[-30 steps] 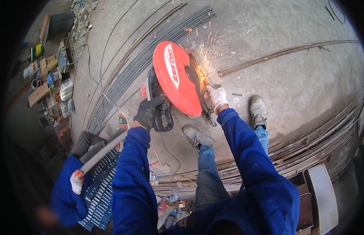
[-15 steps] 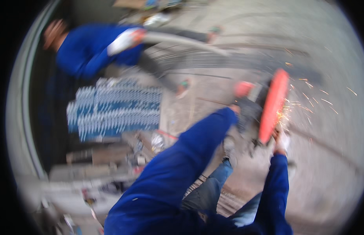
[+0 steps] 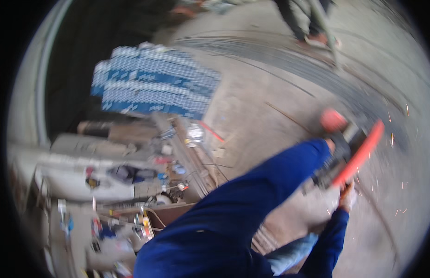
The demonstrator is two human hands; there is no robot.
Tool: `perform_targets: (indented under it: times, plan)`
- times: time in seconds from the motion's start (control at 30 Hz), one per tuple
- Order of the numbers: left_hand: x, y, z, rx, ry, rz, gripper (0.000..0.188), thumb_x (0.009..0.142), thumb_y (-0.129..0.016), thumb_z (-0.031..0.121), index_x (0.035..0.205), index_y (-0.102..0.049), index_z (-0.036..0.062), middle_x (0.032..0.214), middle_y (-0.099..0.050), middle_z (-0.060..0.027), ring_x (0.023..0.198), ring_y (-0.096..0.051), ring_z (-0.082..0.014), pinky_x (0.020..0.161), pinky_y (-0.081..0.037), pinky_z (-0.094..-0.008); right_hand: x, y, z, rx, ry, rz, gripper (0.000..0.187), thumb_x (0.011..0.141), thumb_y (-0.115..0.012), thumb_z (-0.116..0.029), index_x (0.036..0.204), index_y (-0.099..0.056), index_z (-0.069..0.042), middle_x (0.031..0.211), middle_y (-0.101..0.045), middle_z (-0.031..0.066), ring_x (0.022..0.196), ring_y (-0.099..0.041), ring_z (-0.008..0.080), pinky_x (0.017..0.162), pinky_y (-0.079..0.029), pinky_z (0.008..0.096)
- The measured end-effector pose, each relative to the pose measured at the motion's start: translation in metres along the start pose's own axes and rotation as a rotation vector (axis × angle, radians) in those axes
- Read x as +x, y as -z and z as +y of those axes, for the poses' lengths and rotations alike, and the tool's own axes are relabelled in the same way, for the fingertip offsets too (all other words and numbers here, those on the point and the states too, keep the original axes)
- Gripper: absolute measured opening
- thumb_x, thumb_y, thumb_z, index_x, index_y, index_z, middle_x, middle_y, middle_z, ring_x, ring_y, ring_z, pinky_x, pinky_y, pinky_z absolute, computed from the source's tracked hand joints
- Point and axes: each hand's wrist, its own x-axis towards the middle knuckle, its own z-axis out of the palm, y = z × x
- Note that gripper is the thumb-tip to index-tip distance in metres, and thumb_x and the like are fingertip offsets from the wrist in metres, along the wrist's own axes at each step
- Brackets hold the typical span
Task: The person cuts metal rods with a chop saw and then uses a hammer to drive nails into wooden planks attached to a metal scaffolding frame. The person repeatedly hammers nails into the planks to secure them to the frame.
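Note:
A cut-off saw (image 3: 337, 155) with a long red blade guard (image 3: 363, 153) and a red rounded motor end (image 3: 333, 120) stands right of centre. My left hand (image 3: 331, 146) is at the saw's body, at the end of a blue sleeve; it appears closed on it, its fingers mostly hidden. Beneath the lower end of the guard is my right hand (image 3: 348, 197), in a white and orange glove. Its fingers are bent up close to the guard, and motion blur hides what they hold. Scattered sparks (image 3: 392, 138) fly to the right of the guard.
Long dark rods (image 3: 270, 58) lie across the floor behind the saw. A person's legs (image 3: 307, 28) stand at the far right beside a pale bar (image 3: 326, 32). Blue and white patterned stacks (image 3: 155, 85) are at left; a cluttered bench (image 3: 85, 173) stands nearer.
My view has swung, so the saw and both hands sit further right. Fewer sparks show beside the guard. The other person, bent over at the left before, now shows only as legs at upper right.

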Motion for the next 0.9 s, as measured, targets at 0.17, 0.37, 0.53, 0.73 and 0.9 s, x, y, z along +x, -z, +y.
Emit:
perform_targets:
  times: [0.17,0.37,0.53,0.73,0.9]
  plan:
    - [-0.028,-0.024,-0.039,-2.027,0.563,-0.062,0.018,0.087,-0.075,0.023,0.091,-0.074,0.0063,0.074,-0.069,-0.0056,0.063,-0.066,-0.0210,0.061,-0.056,-0.0358,-0.015,0.021,-0.014,0.164,-0.089,0.211,0.028,0.100,-0.058,-0.041,0.100,-0.060,-0.013,0.068,-0.059,0.0021,0.052,-0.049,0.0099,0.043,-0.034,0.0235]
    - [-0.018,0.031,0.017,-1.341,0.713,0.122,0.019,0.086,-0.076,0.020,0.093,-0.071,0.0036,0.076,-0.068,-0.0039,0.062,-0.063,-0.0153,0.055,-0.051,-0.0304,-0.010,0.036,-0.024,0.913,-0.326,0.083,0.028,0.102,-0.058,-0.036,0.096,-0.058,-0.008,0.060,-0.055,0.0060,0.043,-0.045,0.0138,0.037,-0.035,0.0239]
    - [-0.015,0.045,0.028,-1.215,0.773,0.119,0.023,0.086,-0.075,0.020,0.101,-0.072,0.0014,0.082,-0.071,-0.0056,0.069,-0.066,-0.0153,0.063,-0.053,-0.0295,-0.011,0.041,-0.028,0.969,-0.358,-0.010,0.030,0.102,-0.057,-0.036,0.091,-0.059,-0.008,0.062,-0.056,0.0059,0.046,-0.048,0.0137,0.037,-0.036,0.0243]
    - [-0.016,0.035,0.019,-1.336,0.700,0.119,0.018,0.087,-0.073,0.018,0.096,-0.069,0.0033,0.075,-0.065,-0.0030,0.062,-0.061,-0.0141,0.055,-0.051,-0.0309,-0.001,0.023,-0.010,0.686,-0.198,0.146,0.028,0.101,-0.061,-0.033,0.100,-0.062,-0.005,0.082,-0.063,0.0090,0.062,-0.058,0.0191,0.052,-0.052,0.0304]
    - [-0.015,0.029,0.021,-1.234,0.700,0.126,0.018,0.087,-0.073,0.016,0.098,-0.069,0.0027,0.076,-0.066,-0.0033,0.062,-0.062,-0.0138,0.056,-0.050,-0.0301,-0.001,-0.015,0.013,0.296,-0.012,0.174,0.030,0.099,-0.064,-0.018,0.123,-0.061,-0.001,0.114,-0.064,0.0138,0.096,-0.067,0.0268,0.083,-0.063,0.0410]
